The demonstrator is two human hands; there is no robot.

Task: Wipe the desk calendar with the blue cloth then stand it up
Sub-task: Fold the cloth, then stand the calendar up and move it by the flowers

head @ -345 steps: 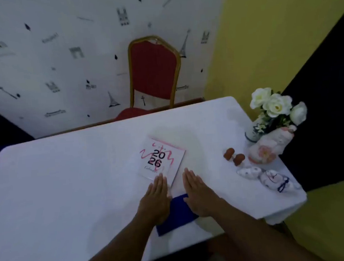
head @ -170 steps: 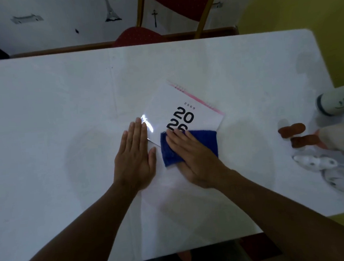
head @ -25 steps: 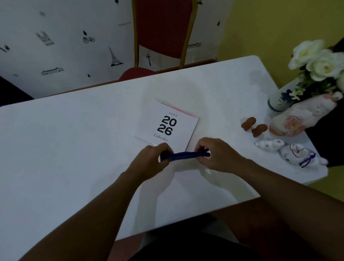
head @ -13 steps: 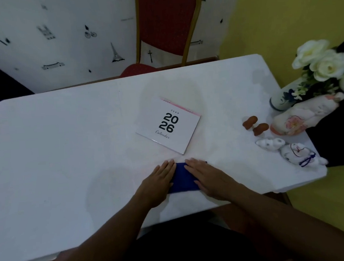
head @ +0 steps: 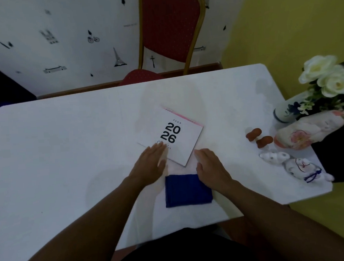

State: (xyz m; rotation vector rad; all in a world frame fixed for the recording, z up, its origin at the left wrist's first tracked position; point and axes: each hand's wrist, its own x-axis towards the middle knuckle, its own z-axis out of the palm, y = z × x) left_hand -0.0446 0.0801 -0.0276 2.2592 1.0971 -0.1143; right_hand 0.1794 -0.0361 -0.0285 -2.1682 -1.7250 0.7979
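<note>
The desk calendar [head: 179, 136], white with "2026" in black and a pink top edge, lies flat and turned at an angle in the middle of the white table [head: 66, 148]. The blue cloth [head: 187, 190] lies folded flat just nearer to me than the calendar, with no hand on it. My left hand [head: 151, 164] is open, palm down, its fingertips over the calendar's near left corner. My right hand [head: 212, 166] is open beside the calendar's near right corner, just above the cloth's right edge.
At the table's right end stand a vase of white flowers [head: 288, 112], a pink-flowered ceramic figure [head: 301, 133], two brown mushroom-like pieces [head: 259, 137] and small white figurines [head: 291, 164]. A red chair [head: 170, 28] stands behind the far edge.
Both hands have lifted off the folded cloth and moved forward to the calendar's near corners. The cloth stays flat on the table; the calendar has not moved.
</note>
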